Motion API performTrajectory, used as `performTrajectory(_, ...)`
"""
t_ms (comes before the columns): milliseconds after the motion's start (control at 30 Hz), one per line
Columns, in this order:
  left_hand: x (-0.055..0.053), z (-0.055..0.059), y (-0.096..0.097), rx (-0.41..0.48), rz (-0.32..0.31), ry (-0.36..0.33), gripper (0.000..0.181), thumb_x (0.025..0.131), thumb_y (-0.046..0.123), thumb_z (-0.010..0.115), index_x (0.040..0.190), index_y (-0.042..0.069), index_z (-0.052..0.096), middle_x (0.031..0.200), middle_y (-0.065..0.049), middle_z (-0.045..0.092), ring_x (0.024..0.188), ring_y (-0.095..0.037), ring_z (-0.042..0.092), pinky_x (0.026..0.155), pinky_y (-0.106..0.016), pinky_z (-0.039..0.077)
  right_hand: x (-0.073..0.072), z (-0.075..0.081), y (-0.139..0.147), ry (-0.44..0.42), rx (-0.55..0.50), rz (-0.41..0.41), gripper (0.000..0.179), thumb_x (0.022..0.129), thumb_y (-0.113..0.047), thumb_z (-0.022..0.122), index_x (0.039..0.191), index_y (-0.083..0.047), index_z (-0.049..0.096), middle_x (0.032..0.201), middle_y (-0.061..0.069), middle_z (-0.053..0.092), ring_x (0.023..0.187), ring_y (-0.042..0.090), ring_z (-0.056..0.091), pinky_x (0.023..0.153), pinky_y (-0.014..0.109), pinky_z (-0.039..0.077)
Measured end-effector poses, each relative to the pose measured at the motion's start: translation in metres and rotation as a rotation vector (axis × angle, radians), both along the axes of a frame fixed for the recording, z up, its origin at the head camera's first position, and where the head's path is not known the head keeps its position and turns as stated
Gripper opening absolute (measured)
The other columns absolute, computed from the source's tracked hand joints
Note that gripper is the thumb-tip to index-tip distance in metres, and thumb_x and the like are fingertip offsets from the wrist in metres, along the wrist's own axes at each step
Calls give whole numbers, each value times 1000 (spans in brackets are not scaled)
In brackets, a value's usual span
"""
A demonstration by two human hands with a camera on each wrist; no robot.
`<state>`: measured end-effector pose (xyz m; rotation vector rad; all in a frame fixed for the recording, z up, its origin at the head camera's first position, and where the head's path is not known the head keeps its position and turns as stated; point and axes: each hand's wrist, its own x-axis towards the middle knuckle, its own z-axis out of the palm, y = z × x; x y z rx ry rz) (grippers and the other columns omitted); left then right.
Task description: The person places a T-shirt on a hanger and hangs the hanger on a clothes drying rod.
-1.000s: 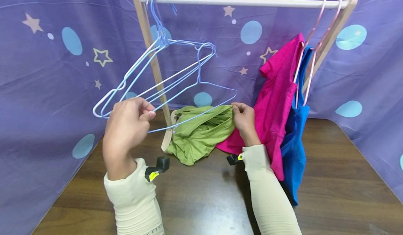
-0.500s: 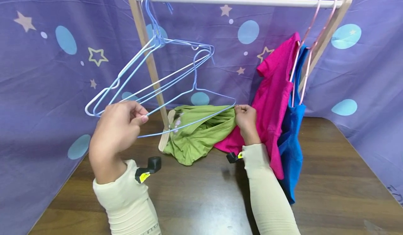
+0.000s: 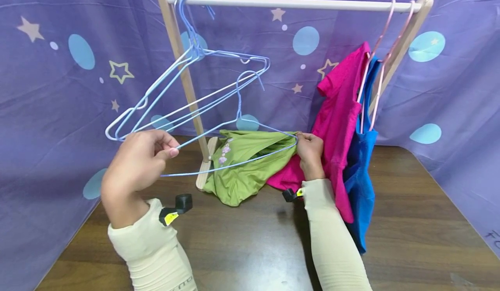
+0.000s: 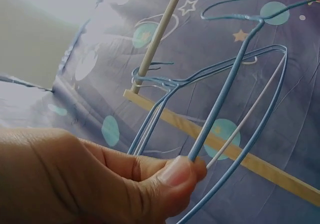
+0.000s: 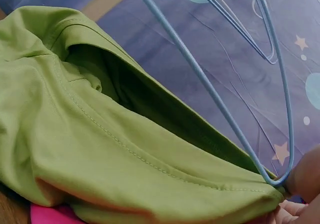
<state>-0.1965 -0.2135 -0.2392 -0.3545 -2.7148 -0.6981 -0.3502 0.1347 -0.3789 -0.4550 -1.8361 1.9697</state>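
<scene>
Between thumb and fingers my left hand [image 3: 138,163] pinches one shoulder of a blue wire hanger [image 3: 212,129]; the left wrist view shows the hanger [image 4: 225,91] rising from the fingertips to its hook. My right hand [image 3: 311,152] pinches the edge of a green garment [image 3: 242,178] with small pale flowers. In the right wrist view, the far corner of the hanger [image 5: 220,104] lies at the end of the garment's opening, right by the fingers of my right hand [image 5: 305,184]. The green garment [image 5: 115,149] gapes there, and its lower part rests on the table.
A rack with a white rail [image 3: 293,3] stands behind. Several blue and white hangers [image 3: 168,76] hang at its left. A pink shirt [image 3: 340,135] and a blue garment [image 3: 361,187] hang on pink hangers at its right. The brown table [image 3: 250,247] lies below.
The blue hanger has moved down and right, its far corner coming to the garment's edge by my right hand. My left hand has shifted left and down; the right hand has moved slightly right.
</scene>
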Motion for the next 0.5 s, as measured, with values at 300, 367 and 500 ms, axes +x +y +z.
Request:
performTrajectory(300, 0, 3, 10, -31, 70, -6, 9, 96, 13, 65, 91, 12, 72, 76, -1, 65, 73, -23, 56, 64, -38, 41, 3, 0, 0, 16, 418, -158, 20, 94, -9, 62, 92, 5, 77, 77, 18, 70, 82, 37, 63, 76, 41, 49)
performTrajectory(367, 0, 4, 12, -34, 75, -9, 9, 96, 14, 65, 91, 12, 72, 78, -2, 67, 74, -24, 57, 65, -39, 42, 4, 2, 0, 1, 504, -197, 20, 93, -10, 62, 91, 2, 78, 87, 20, 74, 93, 46, 65, 84, 49, 49)
performTrajectory(500, -1, 5, 16, -40, 78, -14, 10, 97, 15, 65, 91, 12, 72, 80, -3, 67, 74, -24, 57, 64, -39, 42, 6, 4, 0, -9, 571, -223, 22, 95, -12, 60, 90, 1, 77, 94, 23, 74, 101, 53, 62, 89, 56, 48)
